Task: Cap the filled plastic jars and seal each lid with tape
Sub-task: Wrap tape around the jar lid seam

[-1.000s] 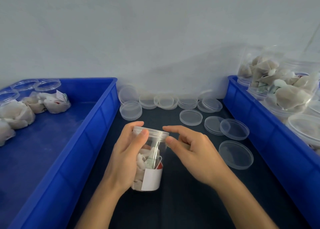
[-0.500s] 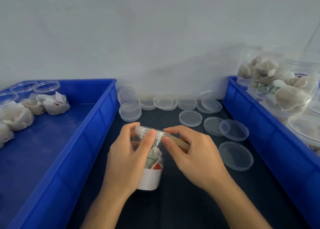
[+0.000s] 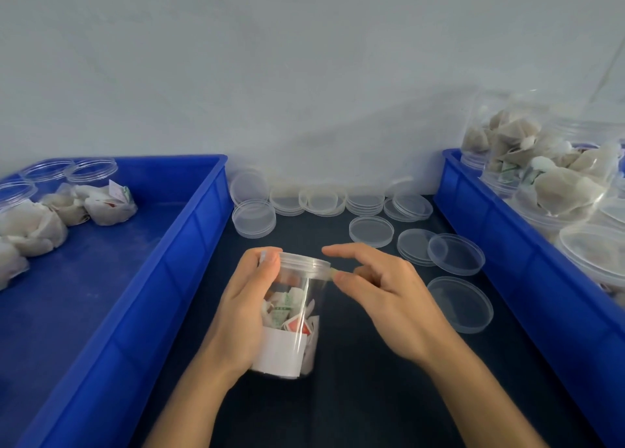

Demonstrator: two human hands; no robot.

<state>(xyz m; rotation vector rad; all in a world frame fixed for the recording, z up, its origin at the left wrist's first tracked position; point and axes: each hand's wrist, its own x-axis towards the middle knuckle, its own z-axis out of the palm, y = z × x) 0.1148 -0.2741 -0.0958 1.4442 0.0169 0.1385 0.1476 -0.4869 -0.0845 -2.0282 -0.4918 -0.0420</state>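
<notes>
The clear plastic jar filled with paper sachets stood on the dark desk between two blue plastic crates, its clear lid already on. The left hand gripped the jar's side. Half a second earlier the right hand had lain close against the lid; now it had drawn rightward, pinching a narrow strip of tape stretched from the rim. Sealing seemed under way, wrapping not yet complete.
</notes>
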